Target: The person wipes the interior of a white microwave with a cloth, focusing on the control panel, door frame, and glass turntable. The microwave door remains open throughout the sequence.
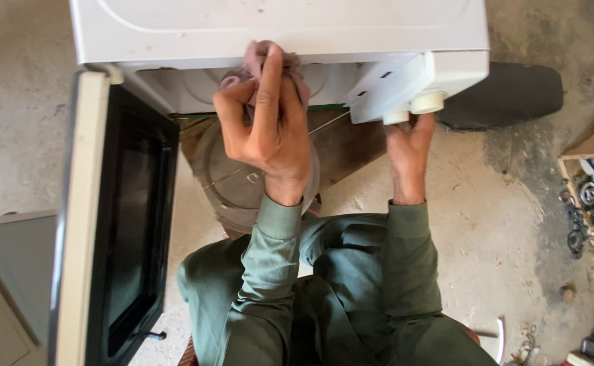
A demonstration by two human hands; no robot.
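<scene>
While door hangs open: left hand (264,129) clenches one cloth (259,57) | right hand (408,152) grips two knobs (415,107)

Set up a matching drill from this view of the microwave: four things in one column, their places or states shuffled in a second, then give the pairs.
Things:
1. left hand
2. right hand
3. microwave door
4. glass turntable plate

Places or states:
A. swung open at the left
B. lying below the oven's opening, under the left wrist
C. gripping a pinkish cloth against the oven's front edge
D. under the control panel, by the two white knobs

Pairs: 1-C, 2-D, 3-A, 4-B
</scene>
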